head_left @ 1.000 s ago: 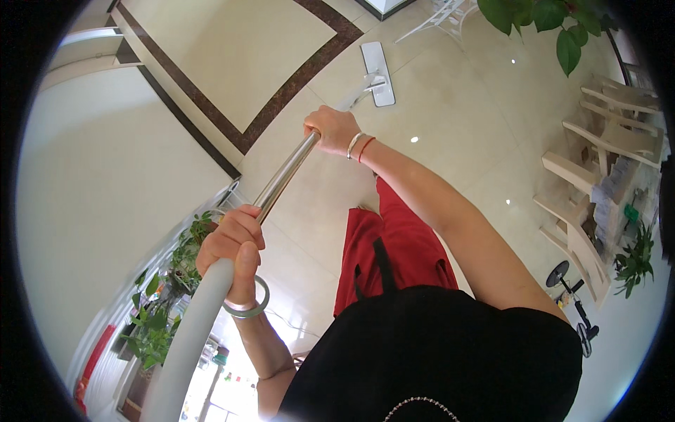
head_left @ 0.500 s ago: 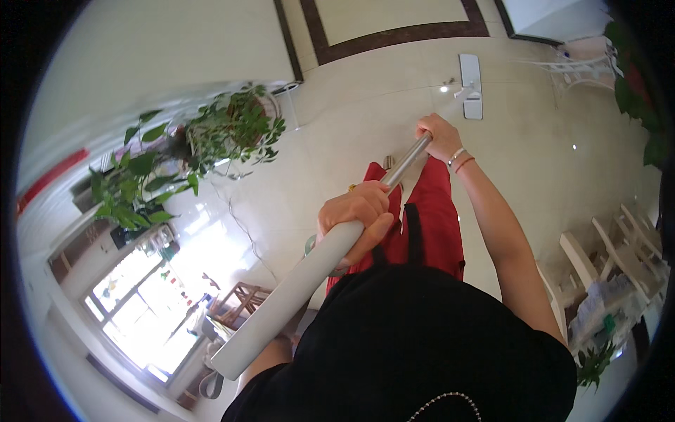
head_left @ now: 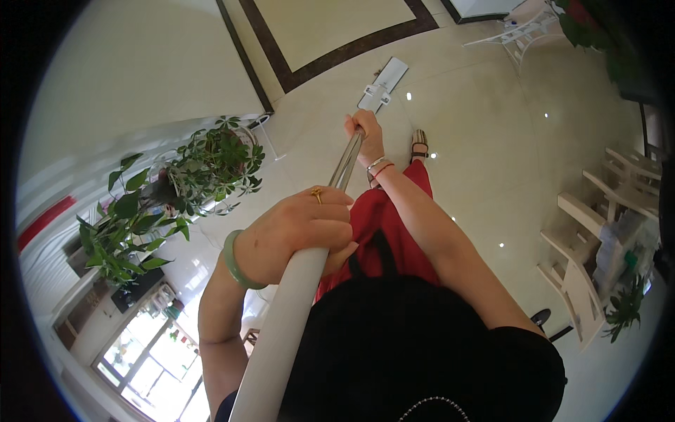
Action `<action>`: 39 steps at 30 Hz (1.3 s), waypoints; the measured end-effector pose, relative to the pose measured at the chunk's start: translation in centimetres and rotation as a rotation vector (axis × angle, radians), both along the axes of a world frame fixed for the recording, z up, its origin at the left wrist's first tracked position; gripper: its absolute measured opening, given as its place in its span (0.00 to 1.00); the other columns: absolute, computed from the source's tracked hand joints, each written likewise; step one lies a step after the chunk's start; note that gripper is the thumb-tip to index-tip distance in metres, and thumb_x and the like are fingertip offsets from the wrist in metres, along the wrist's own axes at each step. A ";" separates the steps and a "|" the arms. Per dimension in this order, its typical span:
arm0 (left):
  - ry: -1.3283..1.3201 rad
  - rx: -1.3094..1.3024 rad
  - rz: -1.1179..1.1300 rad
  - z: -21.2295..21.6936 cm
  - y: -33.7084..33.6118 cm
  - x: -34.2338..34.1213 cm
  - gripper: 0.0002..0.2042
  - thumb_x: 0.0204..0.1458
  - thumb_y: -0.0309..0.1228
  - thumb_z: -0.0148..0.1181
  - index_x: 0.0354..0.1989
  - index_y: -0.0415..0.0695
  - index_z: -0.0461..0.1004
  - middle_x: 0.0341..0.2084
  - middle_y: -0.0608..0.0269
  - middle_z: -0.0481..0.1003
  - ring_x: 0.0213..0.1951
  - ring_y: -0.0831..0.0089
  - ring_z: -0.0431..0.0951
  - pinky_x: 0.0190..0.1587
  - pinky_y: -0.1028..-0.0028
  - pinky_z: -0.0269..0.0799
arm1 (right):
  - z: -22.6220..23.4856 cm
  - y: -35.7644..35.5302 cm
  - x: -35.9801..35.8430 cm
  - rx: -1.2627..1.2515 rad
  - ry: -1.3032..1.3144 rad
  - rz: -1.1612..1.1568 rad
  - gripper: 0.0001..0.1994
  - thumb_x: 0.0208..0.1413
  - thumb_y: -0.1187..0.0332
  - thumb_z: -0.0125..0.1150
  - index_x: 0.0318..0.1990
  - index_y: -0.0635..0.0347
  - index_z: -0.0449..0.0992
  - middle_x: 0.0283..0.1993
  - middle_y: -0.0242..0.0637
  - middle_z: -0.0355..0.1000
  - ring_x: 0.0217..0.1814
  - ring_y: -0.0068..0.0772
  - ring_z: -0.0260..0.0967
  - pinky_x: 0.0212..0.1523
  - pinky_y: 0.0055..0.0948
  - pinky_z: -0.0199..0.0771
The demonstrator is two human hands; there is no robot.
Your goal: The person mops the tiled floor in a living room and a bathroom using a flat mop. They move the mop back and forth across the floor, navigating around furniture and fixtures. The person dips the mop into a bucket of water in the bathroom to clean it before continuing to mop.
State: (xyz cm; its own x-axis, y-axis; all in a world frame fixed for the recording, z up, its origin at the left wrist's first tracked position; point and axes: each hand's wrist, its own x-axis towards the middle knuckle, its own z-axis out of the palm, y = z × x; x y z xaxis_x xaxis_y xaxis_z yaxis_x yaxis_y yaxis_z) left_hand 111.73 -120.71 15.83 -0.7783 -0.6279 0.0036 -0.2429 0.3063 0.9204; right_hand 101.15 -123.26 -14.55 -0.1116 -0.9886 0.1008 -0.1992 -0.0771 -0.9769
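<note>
White mop head (head_left: 382,86) lies on the floor (head_left: 478,141) near the brown border (head_left: 351,55), its pole (head_left: 294,295) gripped by the fingers of the right hand (head_left: 367,133), nearer this border, and left hand (head_left: 302,225), farther, so wiping seems under way, but what is left I cannot tell.

The bare, gold-ringed left hand (head_left: 299,225) was curled into a closed grip, its back turned upward and its thumb wrapped round the inner side. Its green-bangled left wrist (head_left: 247,254) led back to a bent left arm (head_left: 221,309). Well ahead, the bare right hand (head_left: 369,136) was also clenched, with the slender, bracelet-banded right wrist (head_left: 375,157) behind it and the bare right arm (head_left: 429,218) stretched forward and inward, only slightly bent.
</note>
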 end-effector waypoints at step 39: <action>0.420 -0.222 0.640 -8.3 0.5 1.5 0.13 0.39 0.13 0.58 0.18 0.44 0.60 0.15 0.63 0.64 0.20 0.63 0.68 0.29 0.66 0.68 | -3.4 -10.1 3.0 1.521 -1.452 -0.199 0.07 0.56 0.74 0.42 0.27 0.54 0.55 0.17 0.28 0.51 0.13 0.20 0.50 0.12 0.23 0.55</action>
State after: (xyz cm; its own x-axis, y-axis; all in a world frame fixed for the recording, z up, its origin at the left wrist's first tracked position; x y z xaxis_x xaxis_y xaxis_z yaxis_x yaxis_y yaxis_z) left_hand 113.20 -120.22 7.55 -0.1725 -0.9028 0.3941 -0.0795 0.4115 0.9079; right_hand 104.12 -133.32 -17.96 0.5621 -0.1584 -0.8117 0.6737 0.6570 0.3383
